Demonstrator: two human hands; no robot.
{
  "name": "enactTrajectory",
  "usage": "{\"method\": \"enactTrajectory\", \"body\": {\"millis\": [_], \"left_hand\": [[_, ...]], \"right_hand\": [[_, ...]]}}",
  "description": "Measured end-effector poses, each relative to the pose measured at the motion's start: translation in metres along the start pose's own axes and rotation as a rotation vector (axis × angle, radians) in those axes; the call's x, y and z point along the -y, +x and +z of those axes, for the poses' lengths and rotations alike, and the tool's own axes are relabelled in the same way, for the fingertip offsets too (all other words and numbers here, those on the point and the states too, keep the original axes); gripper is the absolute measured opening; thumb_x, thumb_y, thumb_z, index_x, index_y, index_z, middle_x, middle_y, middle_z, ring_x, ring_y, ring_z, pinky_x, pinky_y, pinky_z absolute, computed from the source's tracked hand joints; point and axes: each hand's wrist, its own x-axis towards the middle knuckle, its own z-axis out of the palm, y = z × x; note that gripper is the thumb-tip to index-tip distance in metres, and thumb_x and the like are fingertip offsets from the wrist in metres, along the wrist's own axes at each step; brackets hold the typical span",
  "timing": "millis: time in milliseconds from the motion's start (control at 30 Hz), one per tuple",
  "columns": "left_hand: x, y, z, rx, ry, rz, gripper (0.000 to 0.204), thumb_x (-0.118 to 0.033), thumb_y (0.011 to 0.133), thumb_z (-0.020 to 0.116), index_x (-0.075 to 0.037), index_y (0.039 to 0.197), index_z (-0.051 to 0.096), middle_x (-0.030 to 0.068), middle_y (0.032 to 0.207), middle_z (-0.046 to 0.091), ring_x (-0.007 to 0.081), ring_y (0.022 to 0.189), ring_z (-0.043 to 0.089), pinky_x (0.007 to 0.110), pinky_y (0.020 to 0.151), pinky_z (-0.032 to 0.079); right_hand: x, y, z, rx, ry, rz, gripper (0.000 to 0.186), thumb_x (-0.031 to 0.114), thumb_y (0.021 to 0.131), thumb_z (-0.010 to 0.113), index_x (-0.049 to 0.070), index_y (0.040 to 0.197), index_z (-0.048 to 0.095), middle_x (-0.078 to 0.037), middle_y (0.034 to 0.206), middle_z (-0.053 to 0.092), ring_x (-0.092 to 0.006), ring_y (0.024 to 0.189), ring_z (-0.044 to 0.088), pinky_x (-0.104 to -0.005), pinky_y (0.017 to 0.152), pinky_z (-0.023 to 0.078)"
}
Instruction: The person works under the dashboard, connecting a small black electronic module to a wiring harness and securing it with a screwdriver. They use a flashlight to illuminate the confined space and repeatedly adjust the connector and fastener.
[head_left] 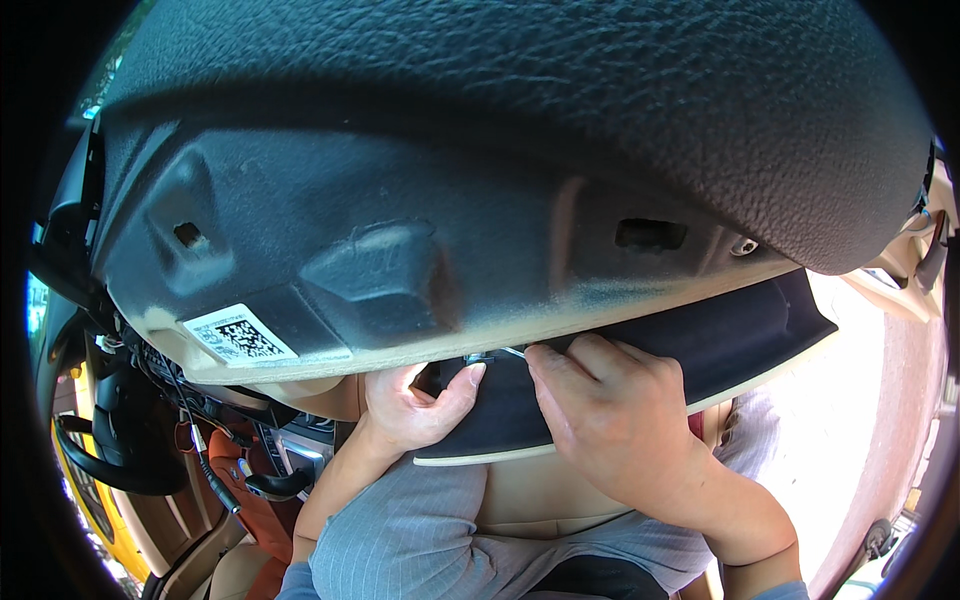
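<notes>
A dark trim panel (700, 345) with a pale edge lies above my lap, under the lower rim of a large dark moulded dashboard (480, 240). My left hand (425, 405) is curled at the panel's left end. Its thumb tip touches a small shiny metal piece (478, 357), and its other fingertips are hidden behind the dashboard rim. To the right, my right hand (615, 410) is closed in a pinch over the panel. A thin pale rod (512, 350) sticks out from its fingertips toward the metal piece. The rod's full shape is hidden.
A steering wheel (110, 440) stands at the left, with a cable and a dark slim connector (218, 485) hanging nearby. A white square label (240, 335), a slot (650, 234) and a screw (743, 246) show on the dashboard. Bright ground (840, 420) lies at the right.
</notes>
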Motion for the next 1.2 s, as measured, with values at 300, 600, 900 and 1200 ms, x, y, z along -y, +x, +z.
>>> {"method": "enactTrajectory", "body": {"millis": [300,600,900,1200], "left_hand": [[0.0003,-0.0013,-0.0011,0.007,0.018,0.017,0.044,-0.007,0.083,0.078,0.005,0.124,0.071,0.0079,0.108,0.07,0.012,0.088,0.058,0.024,0.08,0.047],[0.0021,-0.0017,0.0009,-0.016,0.018,0.024,0.044,-0.007,0.082,0.079,0.005,0.124,0.071,0.0077,0.109,0.07,0.0111,0.088,0.057,0.023,0.079,0.046],[0.0009,-0.0019,-0.0002,-0.002,0.001,0.004,0.046,-0.006,0.083,0.079,0.005,0.126,0.07,0.0092,0.113,0.07,0.0116,0.093,0.058,0.023,0.083,0.047],[0.0028,-0.0025,-0.0019,0.041,0.004,0.016,0.047,-0.001,0.085,0.077,0.008,0.129,0.067,0.0118,0.12,0.068,0.013,0.101,0.06,0.025,0.09,0.049]], "right_hand": [[-0.0012,-0.0016,0.0016,0.003,-0.055,-0.028,0.02,0.011,0.076,0.07,0.005,0.096,0.07,-0.004,0.075,0.052,-0.017,0.063,0.061,-0.0307,0.048,0.047],[-0.0018,-0.0022,0.0026,-0.007,-0.053,-0.031,0.023,0.011,0.076,0.069,0.004,0.098,0.07,-0.004,0.075,0.053,-0.0172,0.063,0.061,-0.0302,0.049,0.047],[-0.0002,-0.0011,-0.0023,0.019,-0.025,-0.008,0.024,0.006,0.077,0.075,0.003,0.101,0.073,-0.005,0.074,0.055,-0.0208,0.06,0.062,-0.0326,0.05,0.047],[0.0002,-0.0005,-0.0021,0.009,-0.035,-0.011,0.025,0.005,0.078,0.078,0.003,0.103,0.075,-0.005,0.072,0.056,-0.022,0.058,0.062,-0.0339,0.049,0.047]]}}
